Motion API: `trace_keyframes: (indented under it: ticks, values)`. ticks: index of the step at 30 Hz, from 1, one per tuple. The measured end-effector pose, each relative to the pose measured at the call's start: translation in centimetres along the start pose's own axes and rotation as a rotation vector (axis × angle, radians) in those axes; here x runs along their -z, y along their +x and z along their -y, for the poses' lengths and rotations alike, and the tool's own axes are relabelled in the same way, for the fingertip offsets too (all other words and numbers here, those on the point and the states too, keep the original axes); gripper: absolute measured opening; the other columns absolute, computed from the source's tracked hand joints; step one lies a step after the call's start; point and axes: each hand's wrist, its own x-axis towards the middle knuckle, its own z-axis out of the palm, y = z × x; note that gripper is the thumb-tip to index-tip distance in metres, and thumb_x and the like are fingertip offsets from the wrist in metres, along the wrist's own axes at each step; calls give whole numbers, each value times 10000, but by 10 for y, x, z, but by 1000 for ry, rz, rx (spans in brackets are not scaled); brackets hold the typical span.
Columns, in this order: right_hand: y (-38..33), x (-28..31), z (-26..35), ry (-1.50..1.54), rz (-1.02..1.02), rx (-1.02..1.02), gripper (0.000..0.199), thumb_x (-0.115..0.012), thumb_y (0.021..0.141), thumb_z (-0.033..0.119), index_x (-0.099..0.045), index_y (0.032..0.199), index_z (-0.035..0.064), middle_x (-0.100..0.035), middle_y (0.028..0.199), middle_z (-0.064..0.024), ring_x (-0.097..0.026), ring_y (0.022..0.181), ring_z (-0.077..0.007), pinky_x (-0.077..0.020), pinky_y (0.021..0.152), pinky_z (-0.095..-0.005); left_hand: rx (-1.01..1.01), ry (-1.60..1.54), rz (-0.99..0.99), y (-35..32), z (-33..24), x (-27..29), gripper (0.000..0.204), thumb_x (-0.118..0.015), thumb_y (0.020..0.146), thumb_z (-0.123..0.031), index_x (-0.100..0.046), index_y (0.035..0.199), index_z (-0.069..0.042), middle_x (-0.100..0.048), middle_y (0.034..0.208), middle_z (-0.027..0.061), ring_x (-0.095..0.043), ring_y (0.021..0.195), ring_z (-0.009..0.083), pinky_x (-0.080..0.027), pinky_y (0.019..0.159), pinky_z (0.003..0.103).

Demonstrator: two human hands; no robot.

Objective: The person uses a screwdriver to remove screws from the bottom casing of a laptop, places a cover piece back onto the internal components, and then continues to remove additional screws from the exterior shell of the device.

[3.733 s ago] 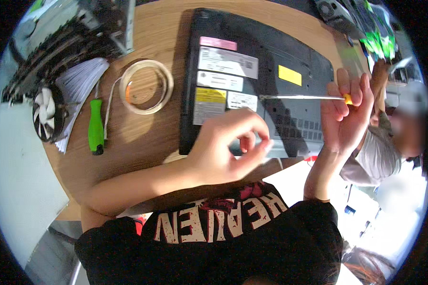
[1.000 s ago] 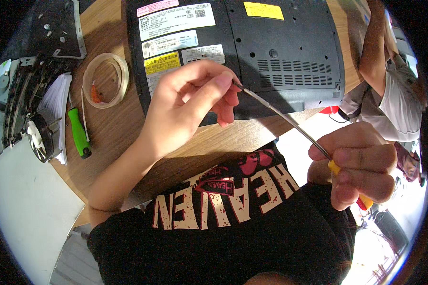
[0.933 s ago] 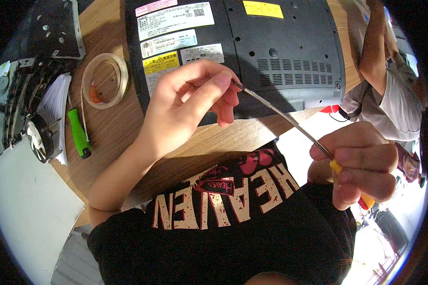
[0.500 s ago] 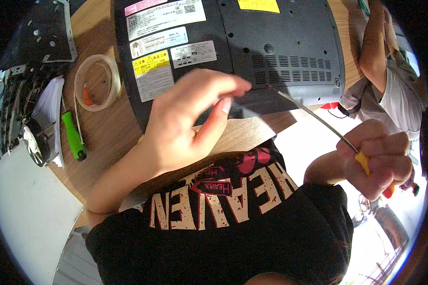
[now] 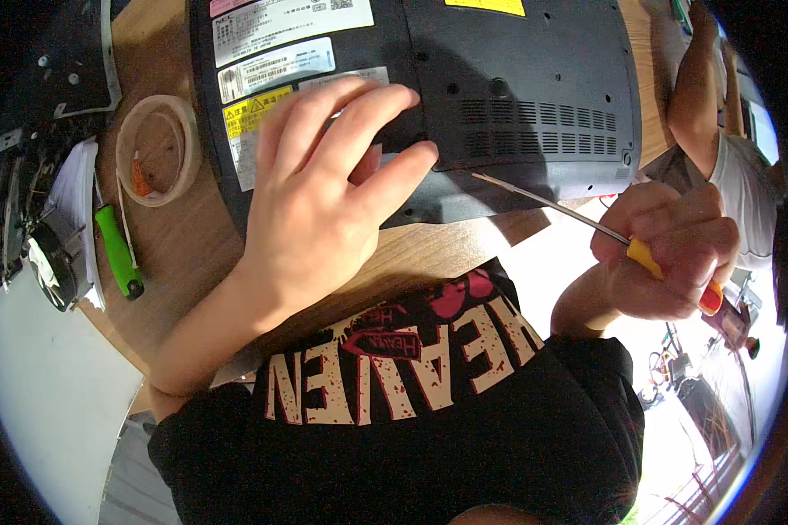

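Observation:
A dark laptop point(image 5: 534, 188) lies bottom side up on the wooden table, with stickers on its left half and slotted vents on its right. Over its near left part is my left hand point(image 5: 324, 184), fingers spread and curved, with nothing in them; whether the fingertips touch the casing I cannot tell. My right hand point(image 5: 674, 245), off the table's near right edge, is closed round the yellow and red handle of a screwdriver point(image 5: 578, 215). Its thin metal shaft points left, the tip close to the laptop's near edge. Screw holes dot the casing.
Left of the laptop stands a round translucent tub point(image 5: 124, 175) with small orange pieces inside. Beside it lies a green-handled screwdriver point(image 5: 116, 249). Dark disassembled parts point(image 5: 26, 201) crowd the far left. Another person's arm point(image 5: 696, 87) shows at the right.
My left hand has opened from a near-pinch to spread fingers and shifted left. My right hand has brought the screwdriver left, its shaft now flatter. The whole view has shifted slightly.

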Motion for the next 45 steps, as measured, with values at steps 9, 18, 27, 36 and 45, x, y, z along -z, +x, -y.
trace_keyframes:
  ticks: [9,18,27,36,45]
  values:
    - [5,-2,-5,72,52,-68,341,-300,988,242,-362,721,40,-380,660,-87,-440,340,-152,-328,239,-225,46,21,48,6,1,5,281,-516,779,17,-713,899,-143,-591,1167,90,-518,1157,299,-302,1036,498]
    - [5,-9,-9,91,41,-65,331,-302,980,220,-376,708,46,-406,645,-98,-442,327,-152,-315,226,-223,41,17,21,6,3,3,279,-511,792,18,-717,900,-138,-586,1164,95,-528,1148,299,-288,1044,512]
    - [11,-10,-7,44,100,-35,292,-311,952,172,-378,696,48,-411,629,-92,-416,306,-137,-319,229,-217,26,31,25,4,4,3,319,-495,769,36,-714,913,-147,-592,1151,91,-528,1148,304,-285,1042,523]
    - [16,-7,-16,32,209,78,501,-306,990,458,-414,742,36,-419,656,-91,-425,350,-104,-325,260,-186,32,25,32,4,3,2,312,-492,778,26,-708,915,-153,-597,1142,81,-522,1150,293,-278,1046,524]
    - [21,-14,-10,4,203,57,479,-354,951,508,-414,857,43,-453,626,-99,-427,357,-98,-322,281,-186,23,8,8,3,2,0,279,-513,768,1,-703,912,-145,-598,1115,63,-530,1135,268,-297,1029,525]
